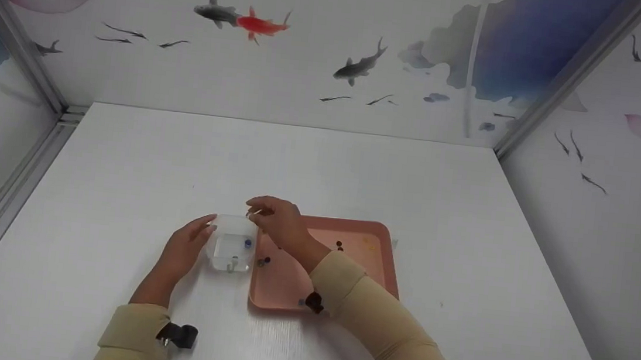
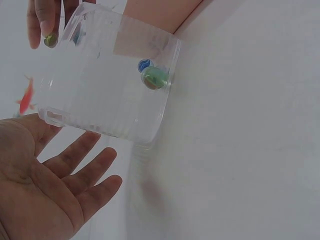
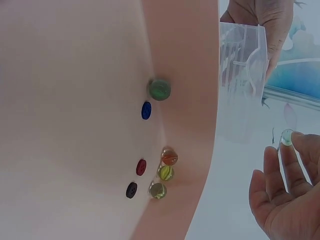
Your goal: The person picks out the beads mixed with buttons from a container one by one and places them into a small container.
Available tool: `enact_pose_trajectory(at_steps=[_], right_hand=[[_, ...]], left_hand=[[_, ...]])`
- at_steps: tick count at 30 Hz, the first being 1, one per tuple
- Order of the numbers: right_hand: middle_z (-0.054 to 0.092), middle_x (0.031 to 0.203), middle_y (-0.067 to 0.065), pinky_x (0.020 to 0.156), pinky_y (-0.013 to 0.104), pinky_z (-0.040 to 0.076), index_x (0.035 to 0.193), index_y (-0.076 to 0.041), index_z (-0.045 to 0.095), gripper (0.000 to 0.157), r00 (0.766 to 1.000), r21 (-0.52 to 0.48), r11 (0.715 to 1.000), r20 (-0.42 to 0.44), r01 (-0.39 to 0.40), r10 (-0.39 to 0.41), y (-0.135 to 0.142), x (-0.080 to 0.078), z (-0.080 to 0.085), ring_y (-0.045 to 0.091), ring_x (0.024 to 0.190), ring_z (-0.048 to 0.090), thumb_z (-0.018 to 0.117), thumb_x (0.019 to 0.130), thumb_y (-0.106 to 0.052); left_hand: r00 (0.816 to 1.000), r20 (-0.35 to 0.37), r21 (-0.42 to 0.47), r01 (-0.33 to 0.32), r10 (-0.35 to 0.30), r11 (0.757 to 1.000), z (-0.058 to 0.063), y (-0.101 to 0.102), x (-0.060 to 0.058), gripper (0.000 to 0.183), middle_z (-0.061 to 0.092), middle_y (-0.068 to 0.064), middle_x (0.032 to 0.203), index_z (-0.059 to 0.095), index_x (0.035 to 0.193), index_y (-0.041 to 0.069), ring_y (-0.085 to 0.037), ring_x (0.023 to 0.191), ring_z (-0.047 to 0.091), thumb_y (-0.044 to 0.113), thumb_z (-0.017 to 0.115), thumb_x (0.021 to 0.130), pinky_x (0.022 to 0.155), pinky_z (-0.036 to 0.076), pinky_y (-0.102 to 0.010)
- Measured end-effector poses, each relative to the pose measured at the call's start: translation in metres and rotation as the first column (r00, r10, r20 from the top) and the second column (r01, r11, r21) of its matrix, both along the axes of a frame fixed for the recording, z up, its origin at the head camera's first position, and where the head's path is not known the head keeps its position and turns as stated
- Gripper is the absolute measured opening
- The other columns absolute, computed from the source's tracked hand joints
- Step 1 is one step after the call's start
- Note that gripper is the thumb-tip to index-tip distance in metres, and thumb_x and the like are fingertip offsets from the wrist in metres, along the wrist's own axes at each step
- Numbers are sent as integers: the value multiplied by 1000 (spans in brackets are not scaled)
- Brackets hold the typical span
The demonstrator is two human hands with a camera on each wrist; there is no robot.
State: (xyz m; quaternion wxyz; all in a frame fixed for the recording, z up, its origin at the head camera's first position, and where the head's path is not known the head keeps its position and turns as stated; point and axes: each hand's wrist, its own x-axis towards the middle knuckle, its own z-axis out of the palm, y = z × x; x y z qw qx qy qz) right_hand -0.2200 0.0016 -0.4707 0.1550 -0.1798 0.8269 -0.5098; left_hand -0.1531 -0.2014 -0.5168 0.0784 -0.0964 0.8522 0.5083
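Note:
A clear plastic box [image 1: 230,227] stands on the white table against the tray's left side. My left hand [image 1: 183,249] is at the box's left edge; in the left wrist view its fingers [image 2: 102,160] are extended, with fingertips right at the wall. Above the box's far right corner, my right hand [image 1: 284,223] pinches a small glass marble [image 3: 286,137] between thumb and fingertip. Through the box wall show a blue marble [image 2: 145,65] and a larger green marble [image 2: 154,78]. The right forearm crosses over the pink tray [image 1: 345,225] and hides part of it.
Inside the tray lie a green marble [image 3: 160,89], an orange marble [image 3: 170,157] and a yellow-striped marble [image 3: 166,172]. Near them are a blue button [image 3: 146,110], a red button [image 3: 141,166] and a black button [image 3: 131,190]. Patterned panels [image 1: 283,82] enclose the table.

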Motion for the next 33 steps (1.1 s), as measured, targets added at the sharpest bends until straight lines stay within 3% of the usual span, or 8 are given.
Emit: enact_pose_trajectory(at_steps=[6, 18, 33], right_hand=[[68, 105, 2, 84, 27, 55, 122, -9, 65, 28, 997, 17, 999, -61, -39, 40, -2, 3, 0, 14, 99, 64, 61, 95, -8], [67, 116, -1, 81, 23, 53, 121, -14, 67, 26, 982, 94, 991, -148, -100, 113, -5, 8, 0, 12, 102, 63, 62, 96, -15], [68, 115, -1, 81, 21, 53, 121, -13, 68, 26, 946, 261, 953, -239, -154, 219, -10, 13, 0, 12, 104, 63, 63, 95, -14]], left_hand=[[1000, -4, 0, 5, -5, 1000, 1, -1, 0, 49, 41, -19, 149, 38, 148, 12, -38, 141, 30, 35, 37, 106, 115, 23, -52], [1000, 2, 49, 6, -6, 999, -2, -1, 0, 50, 40, -19, 149, 37, 149, 12, -38, 141, 30, 37, 38, 105, 115, 23, -53], [1000, 11, 33, -5, 5, 999, -1, -1, 0, 49, 40, -17, 149, 38, 148, 13, -37, 142, 29, 36, 38, 105, 115, 24, -53]])
